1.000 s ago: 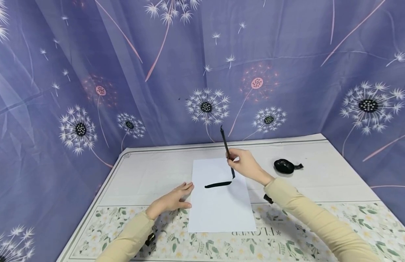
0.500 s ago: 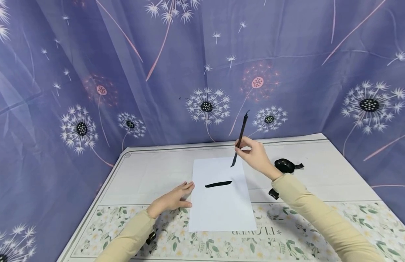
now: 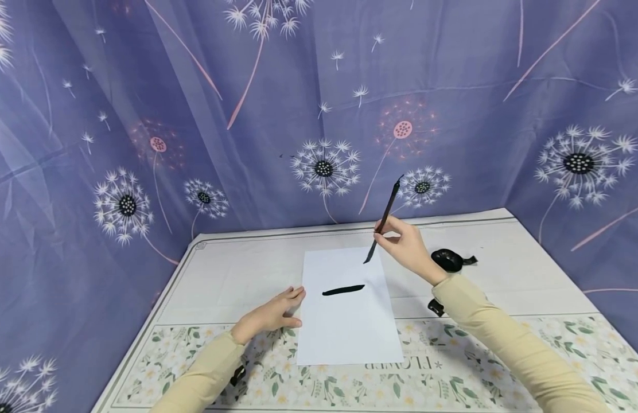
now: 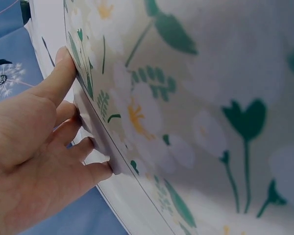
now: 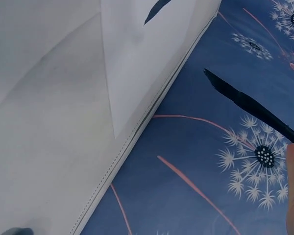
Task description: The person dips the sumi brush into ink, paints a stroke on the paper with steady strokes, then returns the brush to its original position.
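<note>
My right hand (image 3: 408,246) pinches a dark writing brush (image 3: 389,205) between thumb and fingers. The brush leans, its handle end up to the right and its tip down to the left, over the upper part of a white sheet of paper (image 3: 345,335). One thick black stroke (image 3: 343,290) runs across the sheet, below the tip. In the right wrist view the brush's dark bristles (image 5: 223,85) appear apart from the paper; only the edge of the hand shows there. My left hand (image 3: 271,312) lies with fingers extended at the sheet's left edge, thumb (image 4: 61,81) apart from the fingers.
A round glossy black dish (image 3: 447,260) with a short stub stands to the right of the paper, near the right forearm. A white tablecloth (image 3: 236,269) with a floral band covers the table. A purple dandelion curtain (image 3: 267,189) hangs behind and at both sides.
The brush has risen from the right end of the stroke and moved up and rightwards with my right hand, then shifted slightly further right. My left hand has stayed in place.
</note>
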`<state>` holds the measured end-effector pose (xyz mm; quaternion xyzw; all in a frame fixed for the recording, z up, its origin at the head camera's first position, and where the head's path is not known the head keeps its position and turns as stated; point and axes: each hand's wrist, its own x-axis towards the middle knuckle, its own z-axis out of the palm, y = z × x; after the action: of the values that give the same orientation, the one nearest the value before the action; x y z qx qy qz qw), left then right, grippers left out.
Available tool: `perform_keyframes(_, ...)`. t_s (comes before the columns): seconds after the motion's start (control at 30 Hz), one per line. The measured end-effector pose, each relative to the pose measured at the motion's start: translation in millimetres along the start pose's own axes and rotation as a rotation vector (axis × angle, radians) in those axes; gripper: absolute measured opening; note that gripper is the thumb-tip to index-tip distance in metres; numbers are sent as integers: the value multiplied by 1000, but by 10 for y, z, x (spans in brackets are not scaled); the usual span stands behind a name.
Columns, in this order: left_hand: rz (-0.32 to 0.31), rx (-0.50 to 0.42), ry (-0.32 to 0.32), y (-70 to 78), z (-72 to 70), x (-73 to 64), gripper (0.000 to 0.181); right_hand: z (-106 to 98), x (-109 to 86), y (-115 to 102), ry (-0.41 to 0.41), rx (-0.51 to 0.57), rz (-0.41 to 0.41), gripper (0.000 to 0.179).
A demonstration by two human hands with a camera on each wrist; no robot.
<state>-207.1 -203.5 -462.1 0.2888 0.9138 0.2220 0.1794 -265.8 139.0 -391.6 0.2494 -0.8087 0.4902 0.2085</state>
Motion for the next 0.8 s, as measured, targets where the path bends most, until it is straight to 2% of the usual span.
perform_keyframes(0.33,-17,-9,-6,8,6,-5,76,-22,-46,121,1,6,-41,11)
perform_keyframes(0.8,-24,-3,2,5,11,7,76,-74,-84,135,22,28,-79,17)
